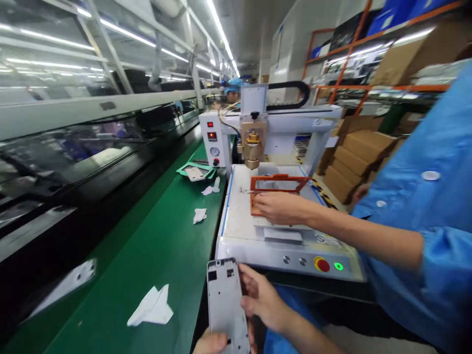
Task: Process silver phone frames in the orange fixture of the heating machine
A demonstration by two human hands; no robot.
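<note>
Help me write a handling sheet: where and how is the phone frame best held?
Probably by its long side edges, coming from the near end and the right. The phone frame is flat and long, with dark openings toward its far end; the left hand grips its near end, the right hand its right edge.

In the grip, between left hand (211, 342) at the lower end and right hand (267, 299) at the right edge: phone frame (225, 300). Left of the grip, on the bench (155, 246): paper sheet (153, 309) nearest, then, farther ahead, scrap (199, 215) and tray (180, 170). Ahead and right of the grip: machine (254, 255), with fixture (278, 176) on its bed (238, 206), co-worker's hand (276, 205) at the fixture, and stacked boxes (356, 160) behind.
</note>
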